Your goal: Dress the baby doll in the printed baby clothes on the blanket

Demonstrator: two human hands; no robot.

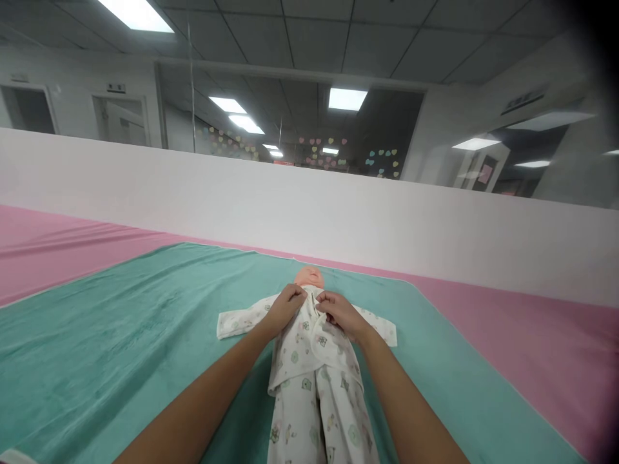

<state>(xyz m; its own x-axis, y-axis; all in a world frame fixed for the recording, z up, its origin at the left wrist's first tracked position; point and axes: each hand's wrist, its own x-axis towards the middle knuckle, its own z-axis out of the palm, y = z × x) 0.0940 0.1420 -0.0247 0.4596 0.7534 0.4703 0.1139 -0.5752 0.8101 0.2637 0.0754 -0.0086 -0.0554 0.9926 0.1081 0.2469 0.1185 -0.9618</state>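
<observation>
A baby doll (310, 276) lies on its back on a teal towel (120, 335), head pointing away from me. It wears a white printed top (309, 348) and matching trousers (314, 419), sleeves spread out to both sides. My left hand (285, 307) pinches the top's left front edge just below the doll's chin. My right hand (338, 312) grips the opposite front edge close beside it. Both hands have their fingers curled on the fabric at the neckline.
The towel lies over a pink sheet (522, 335) covering the surface. A low white partition (338, 212) runs across behind the doll's head. Beyond it are office walls, doors and ceiling lights.
</observation>
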